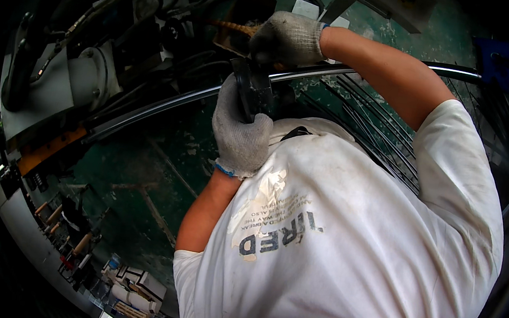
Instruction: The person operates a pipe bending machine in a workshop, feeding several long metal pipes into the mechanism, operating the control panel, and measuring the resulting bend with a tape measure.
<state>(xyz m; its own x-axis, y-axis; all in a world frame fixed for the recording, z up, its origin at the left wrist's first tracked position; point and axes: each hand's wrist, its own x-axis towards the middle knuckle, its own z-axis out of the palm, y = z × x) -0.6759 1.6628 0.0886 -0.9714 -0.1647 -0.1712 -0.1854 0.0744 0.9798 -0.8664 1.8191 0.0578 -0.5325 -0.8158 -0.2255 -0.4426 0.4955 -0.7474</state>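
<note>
My left hand (237, 130), in a grey knitted glove with a blue cuff edge, is closed around a black block-like piece (251, 90). That piece sits at a long shiny metal rod (177, 99) running from lower left to upper right. Just above and to the right, my right hand (287, 38), in a matching soiled glove, is closed on the far side of the rod. An orange-brown tapered strip (235, 27) shows beside its fingers; whether the hand grips it cannot be made out. The right fingertips are in shadow.
Grey machinery (85, 75) with hoses stands at the left, near an orange bar (50, 151). Several thin dark rods (381, 119) lie to the right beneath the shiny rod. A blue object (502, 66) is at the far right. Boxes (138, 289) and tools (76, 234) lie lower left.
</note>
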